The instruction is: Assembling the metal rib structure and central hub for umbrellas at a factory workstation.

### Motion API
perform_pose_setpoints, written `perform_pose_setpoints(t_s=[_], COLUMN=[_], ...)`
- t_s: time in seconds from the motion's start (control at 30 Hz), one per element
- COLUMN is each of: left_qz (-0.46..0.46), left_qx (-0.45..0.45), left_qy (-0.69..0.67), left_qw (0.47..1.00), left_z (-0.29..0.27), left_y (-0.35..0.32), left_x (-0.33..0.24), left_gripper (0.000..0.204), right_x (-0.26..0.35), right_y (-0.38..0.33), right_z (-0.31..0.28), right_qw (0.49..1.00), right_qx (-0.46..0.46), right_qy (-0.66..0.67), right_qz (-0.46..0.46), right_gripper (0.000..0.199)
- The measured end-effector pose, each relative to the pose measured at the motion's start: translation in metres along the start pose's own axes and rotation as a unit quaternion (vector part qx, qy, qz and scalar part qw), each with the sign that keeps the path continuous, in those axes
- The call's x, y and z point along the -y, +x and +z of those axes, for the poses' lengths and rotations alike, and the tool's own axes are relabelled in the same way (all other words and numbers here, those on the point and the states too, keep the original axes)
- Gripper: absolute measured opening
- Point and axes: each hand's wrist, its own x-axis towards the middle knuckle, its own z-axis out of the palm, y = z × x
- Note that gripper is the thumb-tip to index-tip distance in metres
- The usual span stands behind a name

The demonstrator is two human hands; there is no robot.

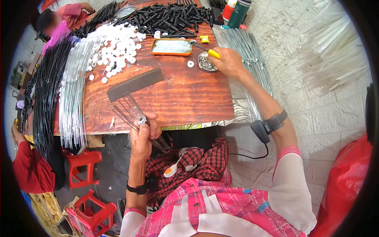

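Note:
My left hand (144,132) is closed around a bundle of thin metal ribs (125,114) gathered at a small round hub, held at the table's near edge. Some ribs fan up toward a long dark grey block (135,84); others hang below the hand. My right hand (227,63) grips a yellow-handled tool (213,54) whose dark metal end points left; its exact kind I cannot make out. Beneath it sits a round dish (206,68) of small metal bits. Just left of the tool's tip lies an orange-rimmed tin (170,53) of short thin wires. A single white ring (190,64) lies beside the dish.
White rings (118,51) and black tubular parts (166,17) are heaped at the back. Long black rods (49,91) and silver rods (72,106) cover the left edge; more wires (250,59) lie right. Red stools (83,166) stand lower left, near another person's red sleeve (33,168).

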Motion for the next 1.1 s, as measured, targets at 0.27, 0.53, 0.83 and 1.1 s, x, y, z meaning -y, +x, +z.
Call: perform_pose_setpoints(t_s=[0.27,0.53,0.83,1.1], left_qz=[-0.021,-0.071,-0.120,-0.135], left_qx=[0.011,-0.074,-0.004,0.003], left_qy=[0.080,0.058,0.025,-0.030], left_qw=[0.997,0.993,0.993,0.990], left_z=[0.011,0.014,0.007,0.013], left_y=[-0.002,-0.017,-0.030,-0.034], left_x=[0.000,0.000,-0.023,-0.030], left_gripper=[0.041,0.012,0.020,0.023], right_x=[0.082,0.154,0.168,0.175], right_y=[-0.057,-0.101,-0.115,-0.126], right_z=[-0.022,-0.040,-0.046,-0.042], right_qw=[0.963,0.904,0.889,0.878], right_qx=[-0.046,-0.099,-0.080,-0.068], right_qy=[0.194,0.214,0.226,0.280], right_qz=[-0.181,-0.357,-0.391,-0.382], right_gripper=[0.014,0.020,0.019,0.021])
